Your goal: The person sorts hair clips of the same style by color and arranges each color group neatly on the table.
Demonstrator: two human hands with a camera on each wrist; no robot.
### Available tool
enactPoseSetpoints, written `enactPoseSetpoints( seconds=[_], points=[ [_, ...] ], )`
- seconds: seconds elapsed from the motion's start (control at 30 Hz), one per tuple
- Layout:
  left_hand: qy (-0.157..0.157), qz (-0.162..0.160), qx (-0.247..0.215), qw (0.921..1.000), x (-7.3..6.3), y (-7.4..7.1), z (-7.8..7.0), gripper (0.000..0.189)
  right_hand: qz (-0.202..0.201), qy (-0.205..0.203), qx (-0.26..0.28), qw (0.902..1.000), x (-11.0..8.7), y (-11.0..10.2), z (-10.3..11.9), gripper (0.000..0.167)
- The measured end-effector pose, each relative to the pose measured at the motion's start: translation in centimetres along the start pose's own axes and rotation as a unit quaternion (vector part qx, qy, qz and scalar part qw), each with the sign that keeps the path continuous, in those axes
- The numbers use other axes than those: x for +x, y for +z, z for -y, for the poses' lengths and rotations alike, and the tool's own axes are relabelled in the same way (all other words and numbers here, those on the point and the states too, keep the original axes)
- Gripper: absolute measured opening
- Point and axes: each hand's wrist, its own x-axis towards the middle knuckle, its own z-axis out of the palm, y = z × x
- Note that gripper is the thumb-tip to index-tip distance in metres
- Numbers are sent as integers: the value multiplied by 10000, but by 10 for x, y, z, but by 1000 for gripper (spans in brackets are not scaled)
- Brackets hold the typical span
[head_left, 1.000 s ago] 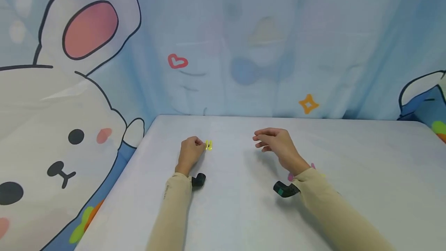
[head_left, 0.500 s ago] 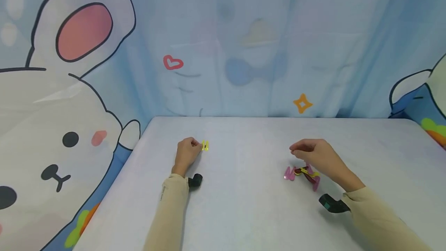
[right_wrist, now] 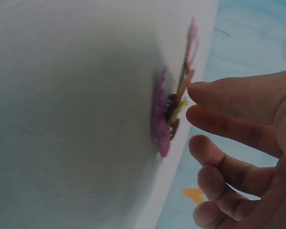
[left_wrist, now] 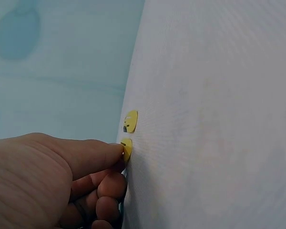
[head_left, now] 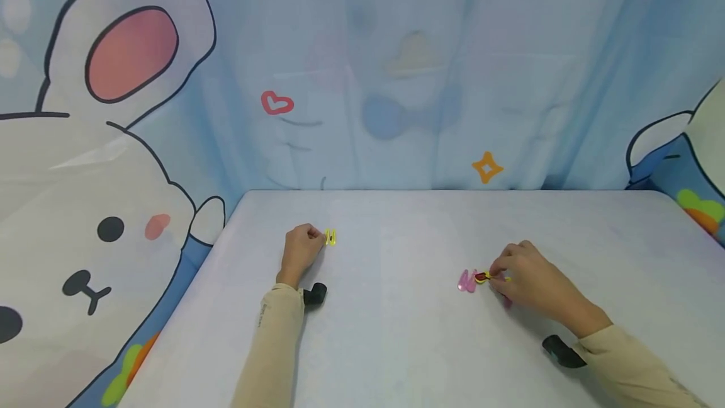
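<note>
Two small yellow hair clips stand side by side at the left of the table. My left hand (head_left: pixel 303 250) pinches the nearer yellow hair clip (left_wrist: pixel 127 149) between thumb and finger; the other yellow hair clip (left_wrist: pixel 131 121) lies just past the fingertips. Farther right is a small pile of hair clips, with pink clips (head_left: pixel 467 281) and a dark red clip edged in yellow (head_left: pixel 481 277). My right hand (head_left: pixel 538 285) reaches over this pile, hiding part of it. In the right wrist view its thumb and forefinger are apart, right at the upper clips.
The white table (head_left: pixel 391 332) runs back to a light blue curtain (head_left: pixel 351 30) with cartoon prints. A black wrist camera (head_left: pixel 314 295) sits on the left wrist, another wrist camera (head_left: pixel 563 352) on the right.
My right hand has moved right and toward me, then down onto the clip pile, which its forearm partly covered before. My left hand stays at the yellow clips. The head view has shifted slightly.
</note>
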Motion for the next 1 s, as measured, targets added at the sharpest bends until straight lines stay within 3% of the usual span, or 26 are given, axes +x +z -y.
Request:
enactPoseSetpoints(
  seconds=[0.43,0.67,0.87,1.0],
  points=[
    [108,-115,31,9999,5,-3,-2,12,4,276,-459,9986,6,3,5,15],
    [86,-118,-5,9999,7,-4,-4,12,0,-32,-691,9976,9,2,3,17],
    [-16,-91,26,10000,5,-2,-2,13,-228,-506,-949,9939,7,7,-2,17],
    [-15,-72,38,10000,3,1,1,12,-284,-308,-734,9964,4,5,-2,13]
  ],
)
